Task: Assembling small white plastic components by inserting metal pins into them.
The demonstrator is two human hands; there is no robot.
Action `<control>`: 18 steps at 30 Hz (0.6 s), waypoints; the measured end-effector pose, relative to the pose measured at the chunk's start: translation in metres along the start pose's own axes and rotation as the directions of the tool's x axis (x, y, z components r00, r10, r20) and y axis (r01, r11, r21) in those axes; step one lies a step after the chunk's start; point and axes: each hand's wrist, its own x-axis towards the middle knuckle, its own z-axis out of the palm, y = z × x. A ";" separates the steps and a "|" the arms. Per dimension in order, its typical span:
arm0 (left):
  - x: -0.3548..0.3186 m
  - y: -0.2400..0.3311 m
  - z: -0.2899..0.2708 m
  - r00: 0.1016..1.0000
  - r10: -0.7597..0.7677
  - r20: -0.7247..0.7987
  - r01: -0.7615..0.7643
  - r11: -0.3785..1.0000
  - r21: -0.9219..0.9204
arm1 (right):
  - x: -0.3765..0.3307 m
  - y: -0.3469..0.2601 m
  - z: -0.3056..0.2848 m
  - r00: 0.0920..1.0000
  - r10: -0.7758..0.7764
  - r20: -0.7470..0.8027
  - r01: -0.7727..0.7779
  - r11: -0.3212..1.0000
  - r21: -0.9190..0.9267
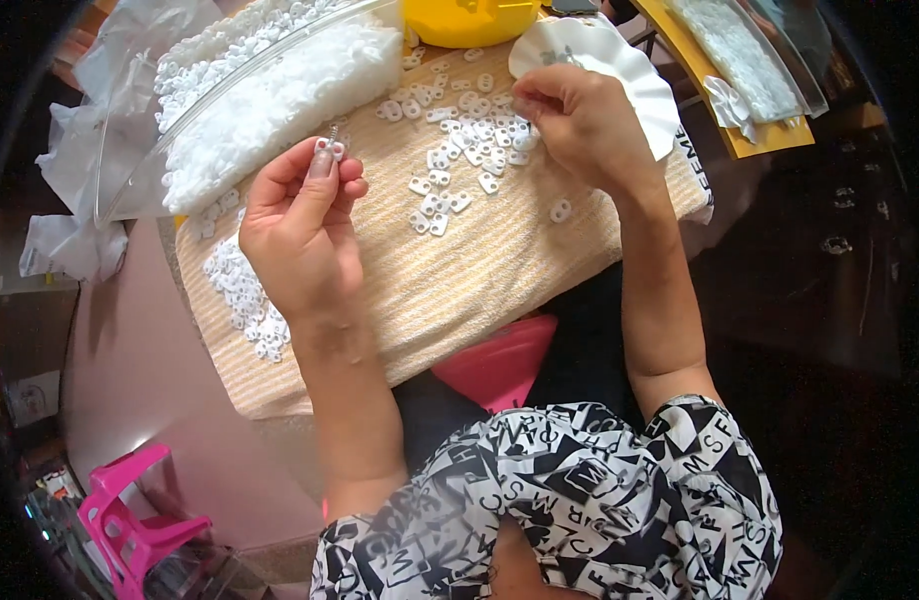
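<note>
Raised over the left part of the towel, my left hand (302, 215) pinches a small white two-hole plastic clip (331, 148) between thumb and fingers. A thin metal screw (334, 131) stands up out of that clip. My right hand (598, 135) is closed in a pinch beside a white wavy-rimmed dish (648, 85), partly covering it; what its fingertips hold is too small to make out. Small dark grey bits lie in the dish. Loose white clips (495, 135) spread over the towel between my hands. A denser heap of white pieces (242, 290) lies by my left wrist.
A yellow striped towel (460, 275) covers the work surface. Clear plastic bins of white parts (280, 105) stand at the far left. A yellow bowl (470, 25) sits at the back. Another clear tray (745, 60) is far right; a pink stool (145, 525) stands lower left.
</note>
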 end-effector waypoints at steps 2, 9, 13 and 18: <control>-0.001 0.000 0.001 1.000 -0.006 -0.008 0.006 1.000 -0.026 | -0.001 0.001 0.004 0.998 -0.008 0.062 0.014 0.996 -0.091; -0.001 0.001 0.001 1.000 0.011 0.014 -0.010 0.999 -0.049 | 0.019 -0.005 0.036 0.979 -0.184 0.083 0.199 0.954 -0.226; 0.000 0.000 0.000 1.000 0.000 0.020 0.001 0.999 -0.048 | 0.028 -0.019 0.065 0.955 -0.267 0.126 0.290 0.932 -0.218; 0.001 -0.002 -0.002 0.998 -0.032 0.045 0.034 0.998 -0.058 | 0.027 -0.017 0.076 0.946 -0.240 0.218 0.299 0.904 -0.305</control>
